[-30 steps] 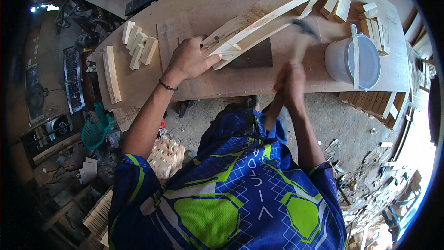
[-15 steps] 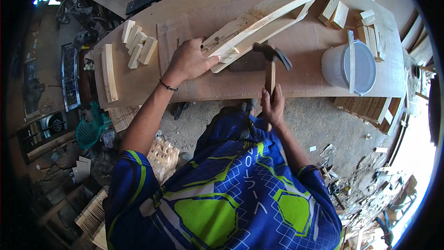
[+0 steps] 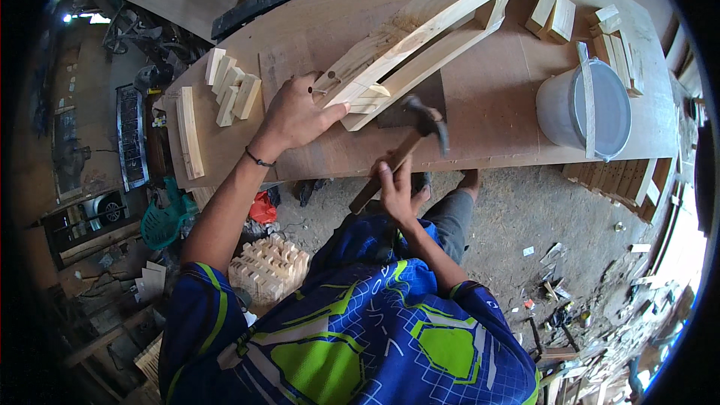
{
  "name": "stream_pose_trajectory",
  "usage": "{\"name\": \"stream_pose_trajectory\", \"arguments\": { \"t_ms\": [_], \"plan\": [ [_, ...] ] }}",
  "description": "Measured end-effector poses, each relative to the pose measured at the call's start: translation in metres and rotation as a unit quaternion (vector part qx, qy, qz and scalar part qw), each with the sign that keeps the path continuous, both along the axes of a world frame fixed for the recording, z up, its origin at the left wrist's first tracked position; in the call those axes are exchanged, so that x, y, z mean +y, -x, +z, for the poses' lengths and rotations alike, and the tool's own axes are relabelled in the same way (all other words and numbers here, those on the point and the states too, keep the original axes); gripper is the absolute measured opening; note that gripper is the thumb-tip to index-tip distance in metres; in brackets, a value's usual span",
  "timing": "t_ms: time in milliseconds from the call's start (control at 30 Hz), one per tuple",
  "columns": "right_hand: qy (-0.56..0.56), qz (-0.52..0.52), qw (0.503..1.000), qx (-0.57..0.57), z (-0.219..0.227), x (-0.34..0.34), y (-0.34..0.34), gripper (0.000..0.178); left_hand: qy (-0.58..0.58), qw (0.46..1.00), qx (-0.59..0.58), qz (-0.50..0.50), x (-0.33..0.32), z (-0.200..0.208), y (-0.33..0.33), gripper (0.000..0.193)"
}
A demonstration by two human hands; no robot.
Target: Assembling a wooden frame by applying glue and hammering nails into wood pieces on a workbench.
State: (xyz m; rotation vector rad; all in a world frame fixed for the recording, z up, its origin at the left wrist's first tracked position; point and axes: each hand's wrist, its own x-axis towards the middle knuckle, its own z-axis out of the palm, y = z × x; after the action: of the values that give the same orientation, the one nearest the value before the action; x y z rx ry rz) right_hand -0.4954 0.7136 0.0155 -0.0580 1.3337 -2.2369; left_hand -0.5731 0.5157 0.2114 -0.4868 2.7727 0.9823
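My left hand (image 3: 297,114) grips the near left end of a wooden frame (image 3: 420,34), two long pale boards joined by short blocks and lying slantwise over the workbench. Its thumb presses the top board's edge, close to two dark round holes. A short wooden block (image 3: 371,97) sits between the boards at that end. In my right hand (image 3: 396,180) is a claw hammer (image 3: 409,146), held by its wooden handle over the bench's front edge. The dark hammer head is slightly blurred, to the right of the frame's near end and apart from it.
The curved workbench (image 3: 487,135) carries several short blocks (image 3: 234,86) and a narrow wood strip (image 3: 190,131) at left. At right stand a white bucket (image 3: 559,112) with a stick across it and more wood pieces (image 3: 559,19). Stacked blocks (image 3: 268,266) and a green basket (image 3: 165,217) lie below.
The hammer has swung left and toward me, its handle now slanting. The frame's near end is still in my left hand. The whole view has shifted slightly.
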Motion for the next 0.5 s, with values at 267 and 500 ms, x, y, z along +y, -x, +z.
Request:
{"name": "stream_pose_trajectory", "arguments": {
  "t_ms": [267, 500],
  "plan": [
    [-0.016, 0.103, 0.994, 0.015, -0.001, 0.009, 0.018, 0.026, -0.024, 1.0, 0.002, 0.015, 0.004, 0.002, 0.002, 0.046],
    [-0.209, 0.072, 0.955, 0.199, 0.043, 0.09, 0.065, 0.02, 0.054, 0.998, -0.014, 0.033, 0.0, 0.0, -0.003, 0.048]
  ]
}}
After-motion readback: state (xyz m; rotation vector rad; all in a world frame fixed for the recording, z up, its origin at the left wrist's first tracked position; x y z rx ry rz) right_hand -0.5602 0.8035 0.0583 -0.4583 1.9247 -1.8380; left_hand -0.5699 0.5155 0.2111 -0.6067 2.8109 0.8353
